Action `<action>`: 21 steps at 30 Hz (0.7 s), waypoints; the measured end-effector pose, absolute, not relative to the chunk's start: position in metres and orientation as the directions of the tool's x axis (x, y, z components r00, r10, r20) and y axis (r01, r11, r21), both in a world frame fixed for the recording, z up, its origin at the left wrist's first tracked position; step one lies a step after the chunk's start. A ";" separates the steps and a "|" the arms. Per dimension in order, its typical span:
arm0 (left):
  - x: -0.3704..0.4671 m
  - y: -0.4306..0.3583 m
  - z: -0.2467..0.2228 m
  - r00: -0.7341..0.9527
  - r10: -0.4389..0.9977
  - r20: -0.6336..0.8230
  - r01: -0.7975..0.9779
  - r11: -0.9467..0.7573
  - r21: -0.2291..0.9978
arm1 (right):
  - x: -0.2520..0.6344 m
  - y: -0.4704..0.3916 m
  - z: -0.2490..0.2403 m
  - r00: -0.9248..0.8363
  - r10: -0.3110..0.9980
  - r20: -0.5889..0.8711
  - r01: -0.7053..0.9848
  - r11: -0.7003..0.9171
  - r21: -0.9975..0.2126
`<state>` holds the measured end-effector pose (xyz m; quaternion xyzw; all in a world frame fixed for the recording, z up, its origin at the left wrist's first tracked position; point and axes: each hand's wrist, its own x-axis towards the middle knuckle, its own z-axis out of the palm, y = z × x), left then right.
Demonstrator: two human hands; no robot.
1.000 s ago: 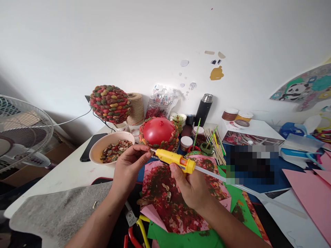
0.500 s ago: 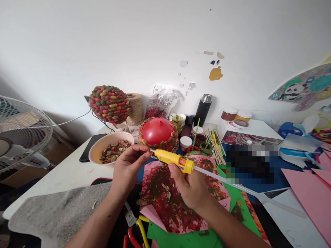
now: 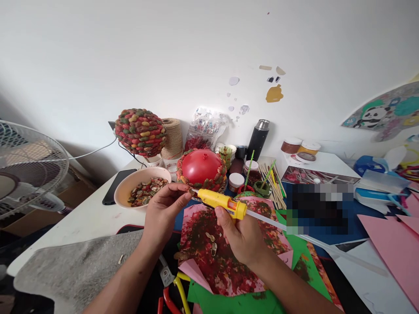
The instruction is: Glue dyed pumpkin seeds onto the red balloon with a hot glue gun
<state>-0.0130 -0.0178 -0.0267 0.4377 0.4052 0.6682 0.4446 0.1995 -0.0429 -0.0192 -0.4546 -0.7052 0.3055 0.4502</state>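
My right hand (image 3: 241, 235) grips a yellow glue gun (image 3: 222, 202) with a clear glue stick (image 3: 278, 224) trailing out of its back. The nozzle points left at my left hand (image 3: 163, 210), whose fingertips pinch a small shell piece (image 3: 190, 191) right at the tip. Just behind them stands a red balloon (image 3: 200, 166) with painted shells glued round its lower part. A cream bowl (image 3: 123, 188) of coloured shells sits to the left of my left hand.
A shell-covered ball (image 3: 140, 131), a twine spool (image 3: 172, 138), a black flask (image 3: 258, 138), paint jars and sticks line the wall. Paint-stained pink paper (image 3: 225, 266) and green sheets lie under my hands. A fan (image 3: 29, 165) stands left, a phone (image 3: 113, 186) beside the bowl.
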 end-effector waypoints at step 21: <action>-0.019 -0.016 -0.024 -0.322 0.916 0.239 -0.223 -0.319 0.921 | 0.199 -0.037 -0.022 -0.142 0.900 0.412 0.442 0.430 -0.787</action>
